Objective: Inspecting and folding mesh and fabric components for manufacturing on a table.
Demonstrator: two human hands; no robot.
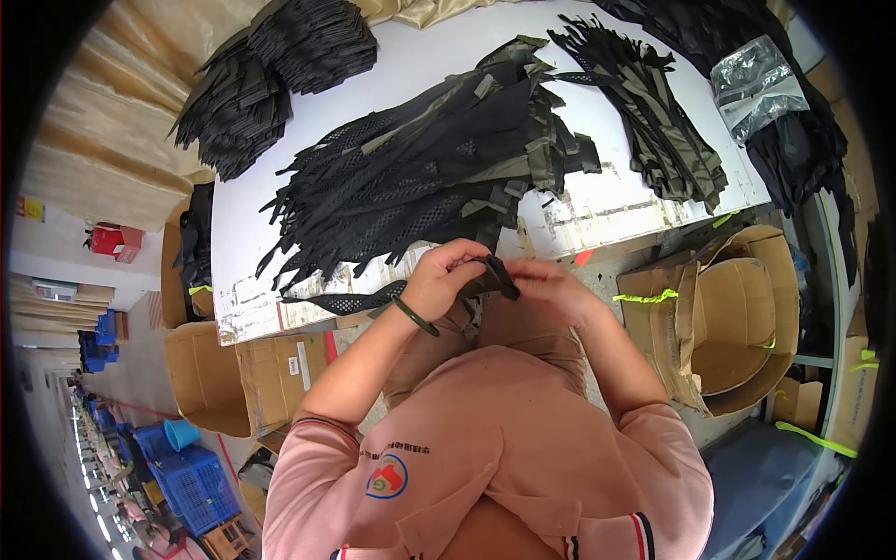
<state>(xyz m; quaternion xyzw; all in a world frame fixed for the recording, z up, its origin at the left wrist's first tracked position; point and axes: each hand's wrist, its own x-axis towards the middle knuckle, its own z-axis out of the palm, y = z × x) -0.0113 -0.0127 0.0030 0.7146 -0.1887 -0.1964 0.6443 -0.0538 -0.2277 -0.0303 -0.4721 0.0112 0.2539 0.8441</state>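
At the table's near edge, my left hand (pixel 446 280) is closed on a black fabric strip (pixel 489 278), its thumb lying over the folded end. A mesh part of black cloth (pixel 350 302) trails out to the left behind that wrist, which wears a dark green bangle (pixel 415 317). From the right, my right hand (pixel 557 291) meets the same strip with its fingers drawn together at the fold; its fingertips are partly hidden. Just beyond both hands, a large heap of black mesh and olive strips (pixel 411 168) spreads over the white table (pixel 597 219).
Stacks of black pieces (pixel 313 47) lie far left. A bundle of black-olive strips (pixel 653 121) lies right, near a clear plastic bag (pixel 758 89) on dark cloth. Cardboard boxes stand right (pixel 737 317) and left (pixel 207 378) of me. Blue crates (pixel 196 490) stand farther left.
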